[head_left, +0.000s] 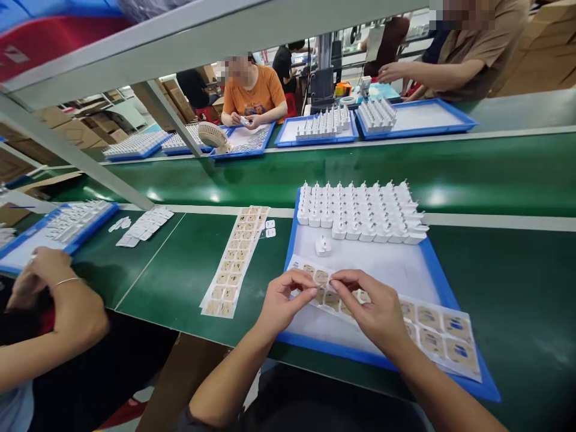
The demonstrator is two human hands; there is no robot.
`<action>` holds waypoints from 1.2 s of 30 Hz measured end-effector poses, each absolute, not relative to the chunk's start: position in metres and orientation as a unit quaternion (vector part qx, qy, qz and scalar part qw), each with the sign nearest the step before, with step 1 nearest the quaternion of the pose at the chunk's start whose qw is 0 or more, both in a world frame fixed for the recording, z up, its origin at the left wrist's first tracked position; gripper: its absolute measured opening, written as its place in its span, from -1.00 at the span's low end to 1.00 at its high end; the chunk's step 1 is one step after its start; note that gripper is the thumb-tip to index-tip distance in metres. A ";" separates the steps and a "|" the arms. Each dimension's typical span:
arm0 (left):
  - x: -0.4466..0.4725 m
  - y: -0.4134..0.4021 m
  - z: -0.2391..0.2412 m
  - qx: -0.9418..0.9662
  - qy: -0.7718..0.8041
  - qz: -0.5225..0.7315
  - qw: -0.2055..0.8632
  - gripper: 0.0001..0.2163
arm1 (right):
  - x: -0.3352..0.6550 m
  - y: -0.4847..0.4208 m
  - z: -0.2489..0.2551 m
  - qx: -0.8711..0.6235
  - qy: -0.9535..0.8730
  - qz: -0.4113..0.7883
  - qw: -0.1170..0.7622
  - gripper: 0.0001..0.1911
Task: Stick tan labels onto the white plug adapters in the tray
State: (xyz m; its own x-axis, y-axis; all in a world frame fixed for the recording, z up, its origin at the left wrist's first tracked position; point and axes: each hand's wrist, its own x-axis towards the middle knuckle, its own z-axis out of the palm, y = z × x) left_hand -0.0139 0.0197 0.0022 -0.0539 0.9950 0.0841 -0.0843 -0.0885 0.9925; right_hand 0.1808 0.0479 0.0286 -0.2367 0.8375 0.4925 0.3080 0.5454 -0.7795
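Observation:
My left hand [283, 300] and my right hand [373, 306] meet over a long sheet of tan stickers [443, 336] that lies across the near part of a blue-rimmed white tray [432, 264]. Both hands pinch with thumb and forefinger at the sheet's left end. The tray's far half holds several rows of white plug adapters [360, 210] standing upright. One lone adapter [323, 245] stands apart, just beyond my fingers.
A second sticker sheet [236, 261] lies on the green bench to the left, with two small white pieces [270, 228] beside it. A neighbour's arm [54, 324] rests at the left by another tray [54, 231]. Across the green conveyor [450, 174], other people work at trays.

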 end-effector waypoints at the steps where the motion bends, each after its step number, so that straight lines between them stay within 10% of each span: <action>1: -0.014 0.022 0.003 0.490 0.464 0.554 0.488 -0.75 | 0.181 0.049 0.029 -0.394 -0.733 0.278 0.480 -0.87; 22: -0.019 0.042 0.002 0.497 0.433 0.529 0.534 -0.76 | 0.187 0.053 0.031 -0.382 -0.718 0.284 0.507 -0.88; 31: -0.001 0.123 -0.005 0.722 0.602 0.263 0.215 -0.50 | 0.194 0.053 0.034 -0.418 -0.673 0.346 0.502 -0.88; 36: -0.008 0.119 -0.004 0.599 0.577 0.377 0.408 -0.65 | 0.199 0.053 0.035 -0.426 -0.654 0.390 0.489 -0.86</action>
State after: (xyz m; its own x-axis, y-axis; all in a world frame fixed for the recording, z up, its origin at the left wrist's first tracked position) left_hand -0.0084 0.1195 -0.0043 0.0503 0.9986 -0.0190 0.3825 -0.0017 0.9240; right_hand 0.1991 0.0531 0.0352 -0.1595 0.9382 0.3072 0.1759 0.3332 -0.9263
